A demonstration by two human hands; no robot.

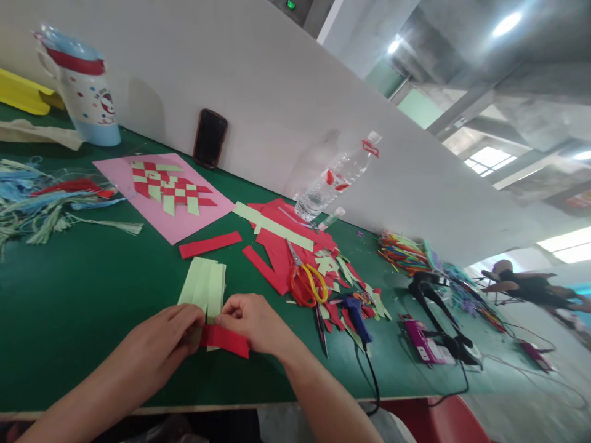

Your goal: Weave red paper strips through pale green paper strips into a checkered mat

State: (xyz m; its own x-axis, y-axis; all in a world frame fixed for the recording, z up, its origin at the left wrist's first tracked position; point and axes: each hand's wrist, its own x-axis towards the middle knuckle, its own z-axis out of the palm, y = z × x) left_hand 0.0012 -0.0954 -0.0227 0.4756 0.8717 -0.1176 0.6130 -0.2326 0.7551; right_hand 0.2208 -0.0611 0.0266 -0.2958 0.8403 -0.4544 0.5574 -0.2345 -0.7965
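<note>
"What are the hands on?"

"A red paper strip [225,341] crossing pale green paper strips [202,289], close to the front edge of the tabletop [78,307]."

"Open or closed?"

"Both narrow. The left hand [159,341] and right hand [252,323] pinch the strips from either side."

"And nearby?"

"Beyond them lie a loose red strip [210,244] and orange-handled scissors [307,283] on a heap of red and green offcuts [281,246]. A blue glue gun [356,318] sits just right of that heap."

"Along the back edge?"

"A pink sheet [217,206] carries a woven red-and-green mat [168,187]. Further right, a plastic water bottle [332,178] lies against the wall [277,92]."
</note>
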